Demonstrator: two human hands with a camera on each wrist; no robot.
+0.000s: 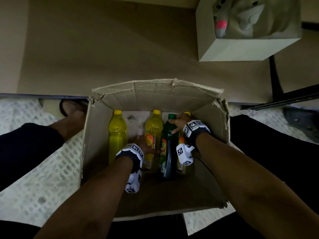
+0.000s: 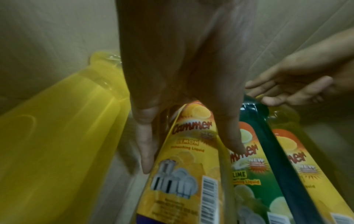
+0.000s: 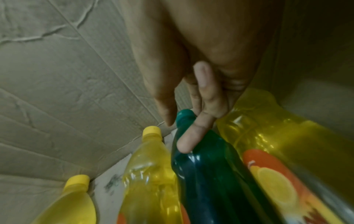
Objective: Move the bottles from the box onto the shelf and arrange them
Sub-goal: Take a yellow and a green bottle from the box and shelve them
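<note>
An open cardboard box (image 1: pixel 155 95) on the floor holds several bottles lying side by side. From the left they are a plain yellow bottle (image 1: pixel 117 135), a labelled yellow lemon bottle (image 1: pixel 152 133), a dark green lime bottle (image 1: pixel 168 145) and another yellow bottle (image 1: pixel 181 163), partly hidden. My left hand (image 1: pixel 146 147) straddles the lemon bottle (image 2: pixel 184 174), with its straight thumb (image 2: pixel 145 151) on one side and a finger on the other. My right hand (image 1: pixel 179 121) hovers with loose fingers over the green neck; one finger (image 3: pixel 191 136) touches the green bottle (image 3: pixel 210 181).
Beyond the box lies a beige board (image 1: pixel 103 49), with a dark metal frame (image 1: pixel 279 99) to the right. A second carton (image 1: pixel 241 49) holding pale cloth items stands at the back right. My legs and a foot (image 1: pixel 72 114) flank the box on a white patterned floor.
</note>
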